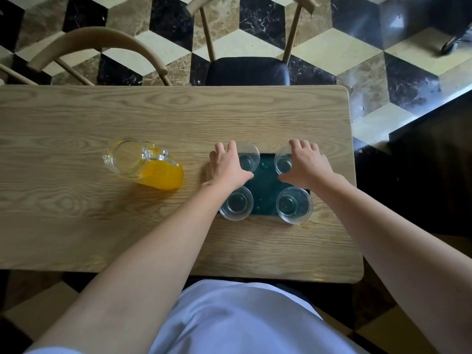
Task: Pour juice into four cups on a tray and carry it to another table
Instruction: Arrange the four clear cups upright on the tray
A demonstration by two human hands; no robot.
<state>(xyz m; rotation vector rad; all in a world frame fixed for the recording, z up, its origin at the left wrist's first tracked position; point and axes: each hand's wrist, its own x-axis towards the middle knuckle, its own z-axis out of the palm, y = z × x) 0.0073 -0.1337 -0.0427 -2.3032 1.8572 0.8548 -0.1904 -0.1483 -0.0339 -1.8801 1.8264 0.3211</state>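
Where the wooden worktop meets its right end, a dark green tray lies flat with four clear cups standing upright, one at each corner, all empty. Far-left cup, far-right cup, near-left cup, near-right cup. Left hand palm down over the tray's left edge, fingers loosely spread beside the far-left cup; whether they touch it cannot be told. Right hand palm down over the tray's right side, fingers loosely spread by the far-right cup, holding nothing visible. Glass pitcher of orange juice stands on the worktop well left of the tray, apart from both hands. Two wooden chairs beyond the far edge: one at left, one with a dark seat.
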